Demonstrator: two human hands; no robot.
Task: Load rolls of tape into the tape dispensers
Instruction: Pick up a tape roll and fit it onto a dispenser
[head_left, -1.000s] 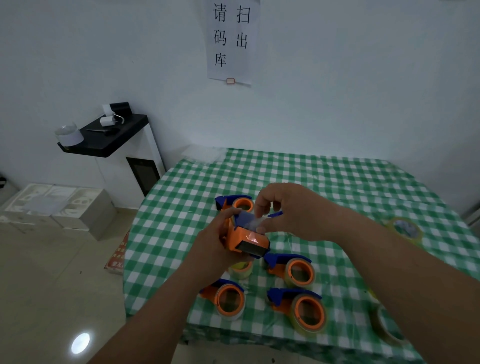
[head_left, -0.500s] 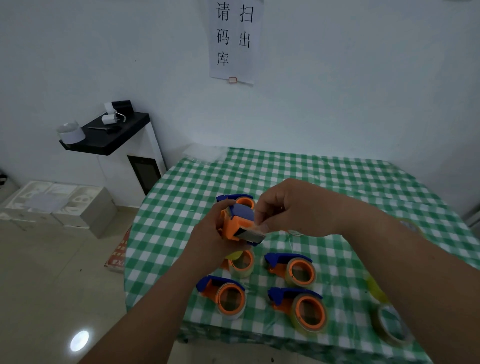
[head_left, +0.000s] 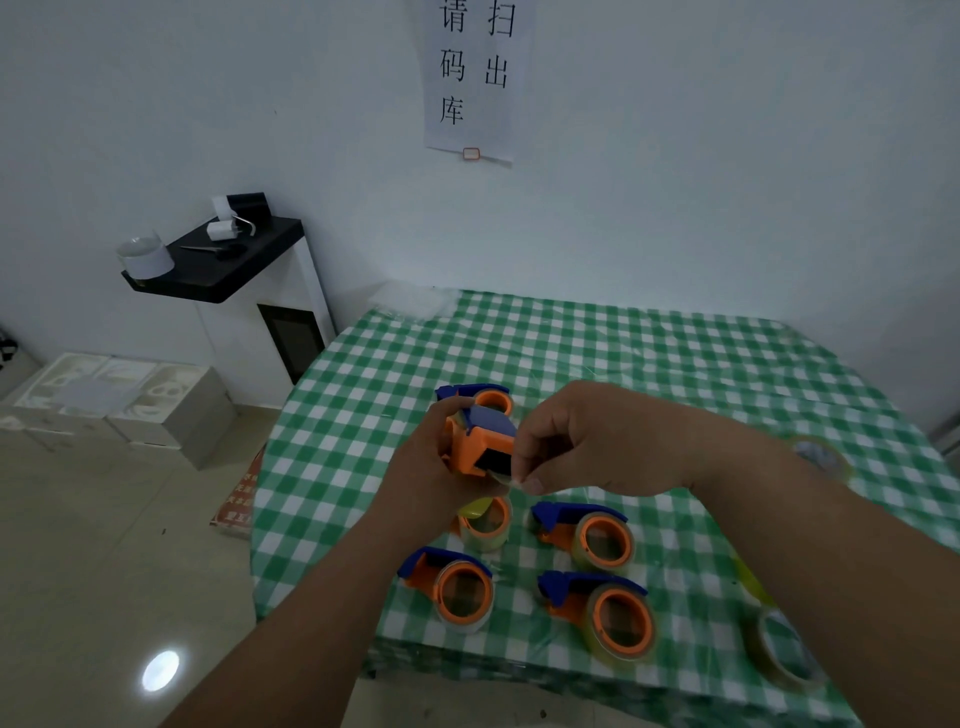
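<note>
My left hand (head_left: 431, 483) grips an orange and blue tape dispenser (head_left: 480, 441) above the checked table (head_left: 675, 374). My right hand (head_left: 597, 441) pinches the clear tape end (head_left: 511, 480) at the dispenser's mouth. Below my hands lie three loaded dispensers (head_left: 452, 587) (head_left: 587, 532) (head_left: 602, 613) with clear tape on orange hubs, and a partly hidden one (head_left: 483, 525). Another dispenser (head_left: 480, 397) lies behind the held one. A loose tape roll (head_left: 779, 649) lies at the front right, another (head_left: 821, 457) behind my right forearm.
The table's front edge (head_left: 519, 670) is close to the loaded dispensers. A black shelf (head_left: 218, 265) on a white cabinet stands left of the table, white boxes (head_left: 119, 400) on the floor beside it. A paper sign (head_left: 472, 78) hangs on the wall.
Both hands lifted the dispenser slightly and turned its mouth toward me. My right hand's fingers moved from the top of the dispenser down to its mouth, pinching the tape end.
</note>
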